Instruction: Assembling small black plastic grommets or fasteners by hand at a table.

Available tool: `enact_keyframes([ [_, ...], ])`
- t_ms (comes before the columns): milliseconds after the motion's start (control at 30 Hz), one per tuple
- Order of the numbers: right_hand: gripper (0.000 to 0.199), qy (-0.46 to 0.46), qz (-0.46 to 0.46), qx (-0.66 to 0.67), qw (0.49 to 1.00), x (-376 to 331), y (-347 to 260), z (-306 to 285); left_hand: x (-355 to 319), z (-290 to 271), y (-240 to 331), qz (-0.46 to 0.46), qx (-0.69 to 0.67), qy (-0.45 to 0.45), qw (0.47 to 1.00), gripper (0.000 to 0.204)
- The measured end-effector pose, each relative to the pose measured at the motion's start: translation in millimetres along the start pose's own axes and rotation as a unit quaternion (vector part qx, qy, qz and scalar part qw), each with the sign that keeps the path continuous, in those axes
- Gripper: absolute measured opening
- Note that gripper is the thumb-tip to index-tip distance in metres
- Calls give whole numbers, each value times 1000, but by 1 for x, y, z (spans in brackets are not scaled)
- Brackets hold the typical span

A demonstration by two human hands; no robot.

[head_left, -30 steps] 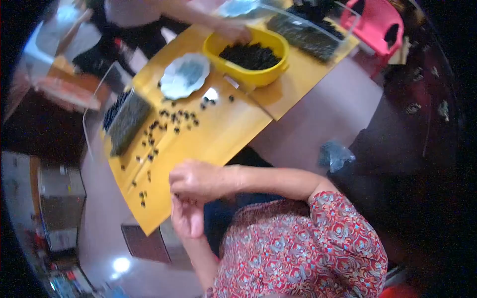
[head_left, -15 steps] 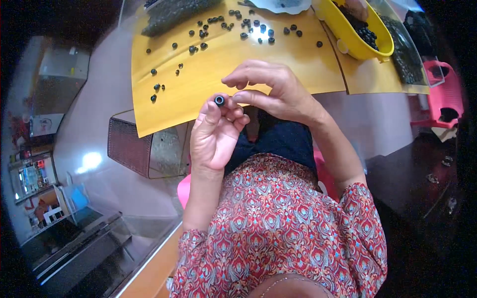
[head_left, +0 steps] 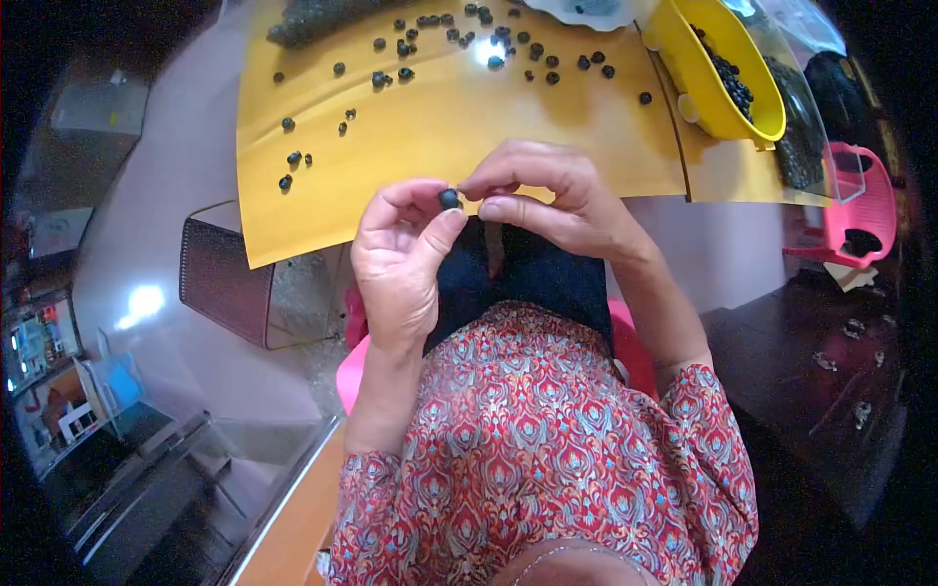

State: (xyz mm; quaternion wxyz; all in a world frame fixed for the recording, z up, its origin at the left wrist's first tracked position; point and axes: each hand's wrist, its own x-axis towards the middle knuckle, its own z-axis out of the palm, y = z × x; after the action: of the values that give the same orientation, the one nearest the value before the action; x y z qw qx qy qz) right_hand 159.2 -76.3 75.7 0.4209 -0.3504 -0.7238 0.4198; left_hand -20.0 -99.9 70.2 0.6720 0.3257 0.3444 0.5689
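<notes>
Just in front of the yellow table edge, my left hand (head_left: 399,259) pinches a small round black ring-like part (head_left: 448,199) between thumb and forefinger. Close on its right is my right hand (head_left: 557,200), its thumb and forefinger curved and apart, with the forefinger tip beside the part. Whether that fingertip touches it I cannot tell. Many similar black parts (head_left: 405,74) lie scattered over the yellow table sheet (head_left: 440,127), mostly toward the far side.
A yellow tub (head_left: 696,103) holding black parts stands at the far right. Next to it lies a clear bag of dark pieces (head_left: 796,146). Another dark-filled bag (head_left: 322,21) and a white dish (head_left: 586,12) are at the far edge. A pink chair (head_left: 865,200) stands right, a brown basket (head_left: 225,283) below left.
My left hand has turned, so the part's side faces me instead of its open end. My right hand has closed in around it. Another person's hand has left the yellow tub.
</notes>
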Motion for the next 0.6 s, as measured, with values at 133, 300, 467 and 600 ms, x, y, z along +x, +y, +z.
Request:
enact_keyframes([
  [133, 14, -13, -6, -1, 1000, 1, -2, 7, 1, -5, 2, 85, 142, -9, 986, 27],
  [300, 12, 5, 2, 0, 1000, 0, -8, 11, -1, -5, 4, 151, 206, -36, 966, 26],
  [467, 11, 26, 35, 24, 999, -1, -13, 13, -4, -5, 1, 200, 273, -53, 940, 28],
  [600, 12, 35, 12, 11, 999, -2, -14, 9, -5, -1, 1, 217, 285, -73, 931, 28],
])
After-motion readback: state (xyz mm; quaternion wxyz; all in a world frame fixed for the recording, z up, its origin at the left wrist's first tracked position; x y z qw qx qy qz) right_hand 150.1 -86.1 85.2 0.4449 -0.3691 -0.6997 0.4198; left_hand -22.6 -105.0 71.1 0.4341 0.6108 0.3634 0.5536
